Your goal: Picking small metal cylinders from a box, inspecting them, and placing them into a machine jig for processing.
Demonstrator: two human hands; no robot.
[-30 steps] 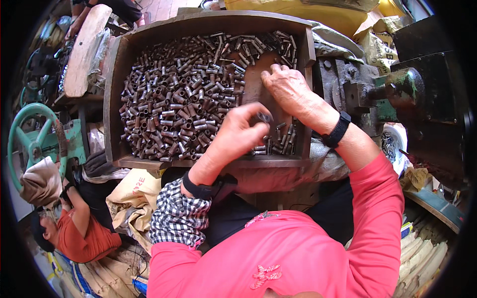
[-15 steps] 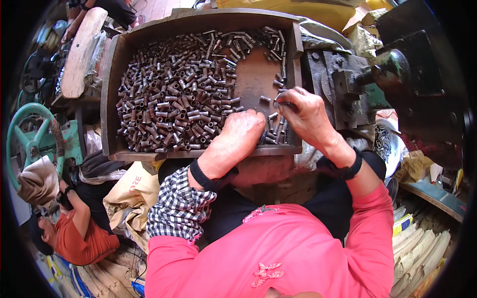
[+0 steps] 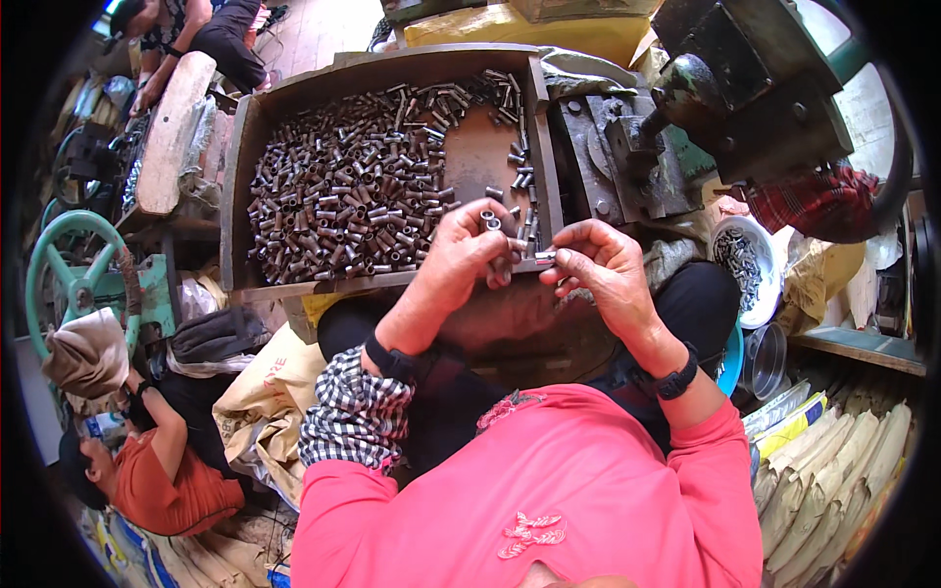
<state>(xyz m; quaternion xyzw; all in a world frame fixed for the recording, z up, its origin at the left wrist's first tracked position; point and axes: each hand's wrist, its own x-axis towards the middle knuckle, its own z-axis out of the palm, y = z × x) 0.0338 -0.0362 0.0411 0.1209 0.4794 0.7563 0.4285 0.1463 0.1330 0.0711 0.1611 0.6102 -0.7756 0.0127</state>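
Note:
A wooden tray (image 3: 480, 157) in front of me holds a heap of small metal sleeves (image 3: 343, 196), dark and shiny. Over its near right edge, my left hand (image 3: 459, 257) is closed around a few short sleeves (image 3: 491, 223), their round open ends showing between thumb and fingers. Just to the right, my right hand (image 3: 610, 272) pinches one small metal sleeve (image 3: 545, 258) between thumb and fingertips, its end pointing at the left hand. Whether this sleeve touches anything in the left hand I cannot tell.
A dark machine (image 3: 627, 147) stands right of the tray. Beside it is a white basin (image 3: 753, 265) of small metal parts. A green handwheel (image 3: 78, 279) is at the left, near a person in an orange shirt (image 3: 176, 475). Another person (image 3: 211, 39) sits at the far left.
Both hands have come up from the tray's right part toward me. The left hand has turned so the sleeves in it show. The whole view has shifted somewhat.

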